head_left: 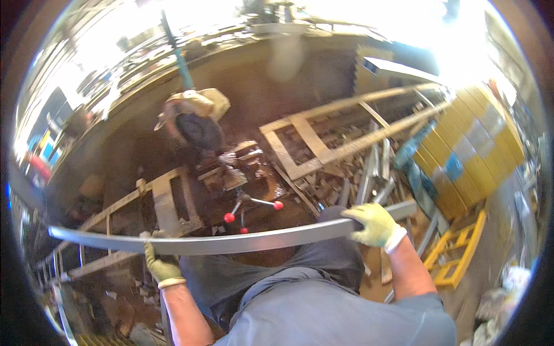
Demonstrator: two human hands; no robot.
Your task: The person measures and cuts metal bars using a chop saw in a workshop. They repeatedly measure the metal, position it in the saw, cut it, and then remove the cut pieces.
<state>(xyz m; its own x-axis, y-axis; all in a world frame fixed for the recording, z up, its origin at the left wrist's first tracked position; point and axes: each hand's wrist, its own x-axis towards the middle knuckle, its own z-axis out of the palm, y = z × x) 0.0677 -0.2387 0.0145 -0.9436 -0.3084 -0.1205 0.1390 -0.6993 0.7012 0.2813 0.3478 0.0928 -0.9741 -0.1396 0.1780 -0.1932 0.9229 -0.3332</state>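
A long, silvery-grey metal bar lies across in front of my body, level with my lap. My left hand, in a pale yellow work glove, is closed around its left part, and the bar runs on well past it. My right hand, in a matching glove, grips the bar near its right end. Just beyond the bar stands a three-armed lever handle with red ball knobs. It belongs to a machine whose top, a dark rounded motor-like part, rises behind it.
Ladder-like frames rest to the left and far right. Metal offcuts are heaped under the right one. Taped cardboard boxes stand at the right, with a yellow metal frame nearer me. Scraps litter the brown floor.
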